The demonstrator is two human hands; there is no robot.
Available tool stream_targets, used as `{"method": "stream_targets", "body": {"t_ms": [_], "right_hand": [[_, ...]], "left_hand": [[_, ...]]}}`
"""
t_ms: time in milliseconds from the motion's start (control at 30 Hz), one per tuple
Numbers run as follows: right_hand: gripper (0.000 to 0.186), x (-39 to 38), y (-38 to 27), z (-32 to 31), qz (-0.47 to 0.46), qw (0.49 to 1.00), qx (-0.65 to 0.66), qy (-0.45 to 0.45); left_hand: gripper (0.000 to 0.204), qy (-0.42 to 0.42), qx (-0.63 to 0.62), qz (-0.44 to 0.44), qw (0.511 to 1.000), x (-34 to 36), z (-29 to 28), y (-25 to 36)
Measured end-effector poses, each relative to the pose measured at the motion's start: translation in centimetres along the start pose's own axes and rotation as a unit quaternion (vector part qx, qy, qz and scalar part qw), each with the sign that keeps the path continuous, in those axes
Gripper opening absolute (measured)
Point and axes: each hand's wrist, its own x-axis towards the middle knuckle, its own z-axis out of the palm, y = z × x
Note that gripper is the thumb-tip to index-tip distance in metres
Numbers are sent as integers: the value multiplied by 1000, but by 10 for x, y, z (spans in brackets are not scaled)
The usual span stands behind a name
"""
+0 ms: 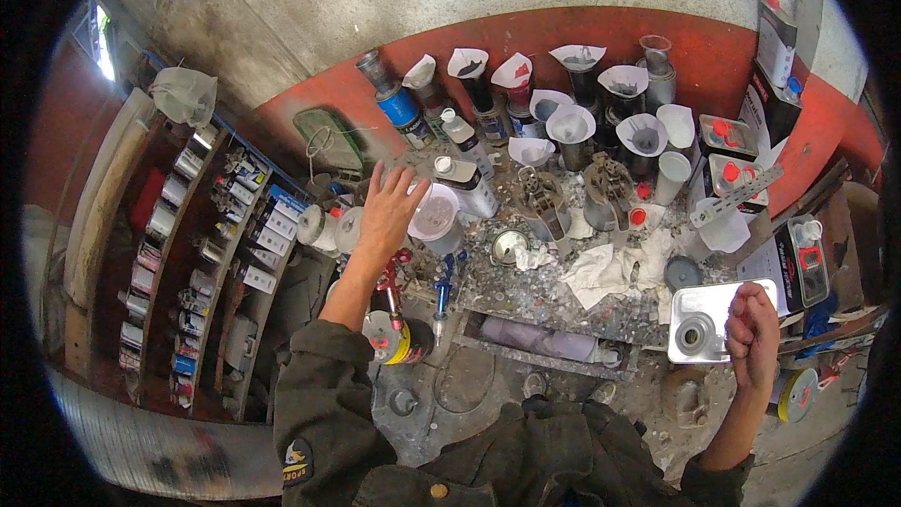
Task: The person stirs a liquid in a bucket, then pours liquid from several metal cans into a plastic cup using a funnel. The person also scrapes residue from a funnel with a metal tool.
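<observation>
My left hand [387, 211] reaches over the left side of the workbench with its fingers spread, beside the rim of a white plastic tub [435, 217]. Whether the fingertips touch the tub I cannot tell. At the bench's right front, my right hand [754, 329] is closed at the side of a rectangular metal can [724, 303], whose top with a round opening faces up. The grip itself is partly hidden by the fingers. Just below my left hand are a red spray gun [392, 293] and a blue spray gun [443, 287].
Paper strainers [571, 124] sit on several cups along the back. Bottles with white caps [457, 172] stand behind the tub. Crumpled paper [601, 274] and an open round tin [510, 247] lie mid-bench. Red-capped cans [737, 174] stand right; shelves of cans [202, 253] left.
</observation>
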Motion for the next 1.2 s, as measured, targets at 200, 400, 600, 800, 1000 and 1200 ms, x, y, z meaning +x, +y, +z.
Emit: {"method": "stream_targets", "body": {"t_ms": [200, 400, 600, 800, 1000, 1200], "right_hand": [[18, 0, -1, 0, -5, 1000, -4, 5], [16, 1, -2, -3, -3, 1000, 5, 3], [16, 0, -3, -3, 2, 1000, 1, 3], [16, -1, -3, -3, -7, 1000, -9, 6], [16, -1, -4, -4, -14, 1000, -10, 14], [18, -1, -6, -6, -12, 1000, -10, 17]], "left_hand": [[45, -2, 4, 4, 1000, 2, -5, 0], [43, -5, 7, 3, 1000, 2, -3, 0], [38, 2, -2, 4, 1000, 2, -1, -1], [45, 1, -16, 0, 1000, 2, 5, -3], [65, -108, -76, -82, 988, 6, -9, -8], [68, -89, -196, -171, 961, 0, 3, -17]]}}
